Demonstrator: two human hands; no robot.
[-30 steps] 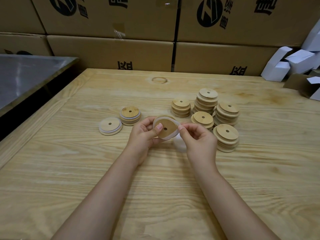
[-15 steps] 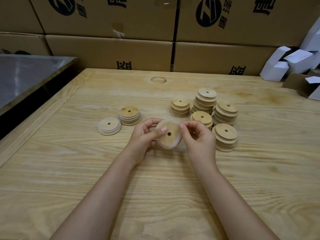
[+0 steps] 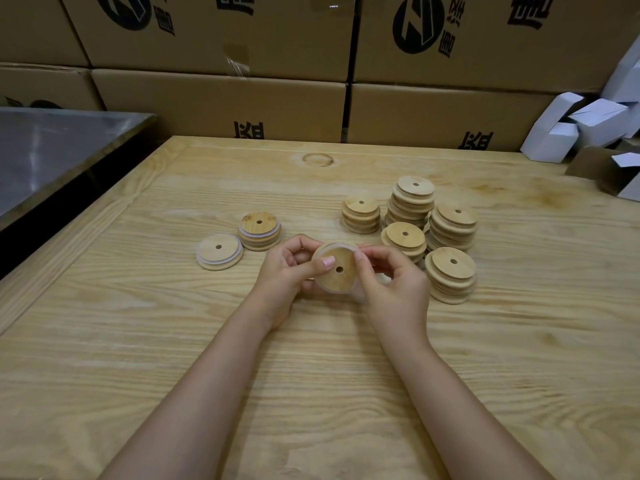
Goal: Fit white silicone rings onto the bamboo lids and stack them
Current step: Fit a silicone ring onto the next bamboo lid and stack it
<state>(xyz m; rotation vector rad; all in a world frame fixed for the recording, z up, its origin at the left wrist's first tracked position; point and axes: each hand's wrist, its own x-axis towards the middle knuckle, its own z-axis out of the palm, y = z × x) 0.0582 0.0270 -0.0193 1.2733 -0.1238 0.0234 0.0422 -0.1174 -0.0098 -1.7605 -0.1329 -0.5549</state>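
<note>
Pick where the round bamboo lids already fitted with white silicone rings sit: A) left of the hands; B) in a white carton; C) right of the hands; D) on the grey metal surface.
A: the two ringed piles lie left of the left hand; bare stacks stand right.

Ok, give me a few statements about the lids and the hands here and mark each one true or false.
1. The left hand and the right hand both hold one bamboo lid. True.
2. The held lid has no hole. False: a hole shows in its middle.
3. The tallest stack stands farther from the person than the other stacks. True.
4. Lids showing white rings lie right of the hands. False: the low ringed stack and the taller ringed stack lie to their left.
</note>
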